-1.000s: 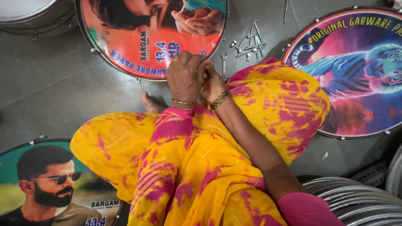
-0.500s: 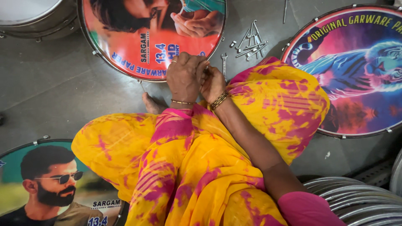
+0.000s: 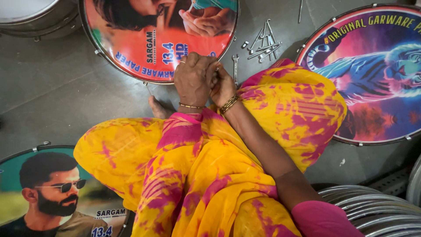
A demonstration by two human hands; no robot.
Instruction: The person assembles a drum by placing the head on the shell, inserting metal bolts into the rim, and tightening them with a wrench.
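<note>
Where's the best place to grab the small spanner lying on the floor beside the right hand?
Probably the bare middle of the shank of the small spanner, pinched across its narrow width from straight above. It lies flat on the grey floor, running away from the person; its near end sits close to the right hand, so the middle is freer.

Garment: a loose yellow wrap [image 3: 219, 171] with magenta tie-dye blotches and faint stripes, draped over both knees.
Sleeve: a short pink sleeve [image 3: 324, 219] on the right upper arm.
Left hand [image 3: 193, 79]: a thin gold bangle [image 3: 191, 106] at the wrist, a ring on one finger.
Right hand [image 3: 223, 85]: several stacked gold bangles [image 3: 229, 104] at the wrist.
Foot: a bare foot [image 3: 158, 109] shows beneath the cloth.
</note>
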